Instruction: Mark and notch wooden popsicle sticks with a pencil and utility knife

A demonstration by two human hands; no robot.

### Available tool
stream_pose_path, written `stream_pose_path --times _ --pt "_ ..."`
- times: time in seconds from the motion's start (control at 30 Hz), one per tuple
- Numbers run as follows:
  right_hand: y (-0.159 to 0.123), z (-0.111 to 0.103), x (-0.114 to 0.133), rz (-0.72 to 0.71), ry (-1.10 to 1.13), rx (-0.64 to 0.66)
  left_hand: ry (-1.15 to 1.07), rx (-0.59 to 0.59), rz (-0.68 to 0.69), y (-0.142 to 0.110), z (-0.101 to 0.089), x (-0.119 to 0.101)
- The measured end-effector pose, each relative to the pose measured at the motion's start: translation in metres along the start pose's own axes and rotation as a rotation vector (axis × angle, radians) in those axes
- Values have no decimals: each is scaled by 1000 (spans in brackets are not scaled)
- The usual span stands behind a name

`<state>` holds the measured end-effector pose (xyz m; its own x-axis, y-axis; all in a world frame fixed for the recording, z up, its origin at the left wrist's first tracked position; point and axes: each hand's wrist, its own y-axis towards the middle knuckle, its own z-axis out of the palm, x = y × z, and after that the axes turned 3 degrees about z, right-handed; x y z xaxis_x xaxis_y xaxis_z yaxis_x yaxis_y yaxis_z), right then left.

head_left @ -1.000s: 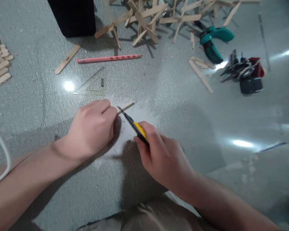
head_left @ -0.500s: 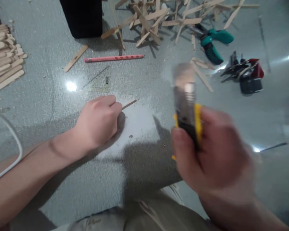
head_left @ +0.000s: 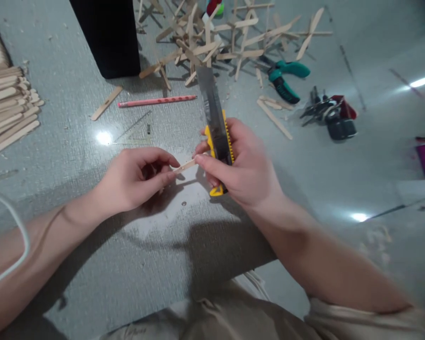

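My left hand [head_left: 136, 178] pinches one end of a thin wooden craft stick [head_left: 186, 165] between thumb and fingertips. The stick slants up to the right, where the thumb of my right hand [head_left: 251, 167] rests on its other end. That same right hand grips a yellow and black utility knife [head_left: 218, 134], its wide blade pointing away from me and apart from the stick. Below the hands lies a pale patch of tabletop with a small dark spot [head_left: 184, 203]. A clear set square [head_left: 140, 137] and a pink pencil [head_left: 159, 101] lie just beyond my left hand.
A stack of craft sticks [head_left: 14, 111] lies at the left, and a black container [head_left: 109, 42] stands behind. Joined sticks [head_left: 241, 52] are heaped at the back. Green-handled pliers [head_left: 285, 82] and keys [head_left: 341, 127] lie right. A white cable [head_left: 19, 231] crosses my left forearm.
My right hand has come left with the knife and now touches the stick's right end. My left hand has turned from a closed fist to a fingertip pinch. The view has shifted slightly right.
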<state>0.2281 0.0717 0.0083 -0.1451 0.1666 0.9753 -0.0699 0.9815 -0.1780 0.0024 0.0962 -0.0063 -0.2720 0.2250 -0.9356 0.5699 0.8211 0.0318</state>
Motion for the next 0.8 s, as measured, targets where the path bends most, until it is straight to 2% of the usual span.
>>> stream_pose_path --times 0.27,0.5,0.8 --pt "2 8 -16 49 65 -36 -87 13 -48 0 2 -3" --pt "0 9 -27 -24 116 6 -153 13 -107 -1 4 -6" --pt "-3 11 -31 -56 101 -1 -117 -16 -85 -1 3 -5"
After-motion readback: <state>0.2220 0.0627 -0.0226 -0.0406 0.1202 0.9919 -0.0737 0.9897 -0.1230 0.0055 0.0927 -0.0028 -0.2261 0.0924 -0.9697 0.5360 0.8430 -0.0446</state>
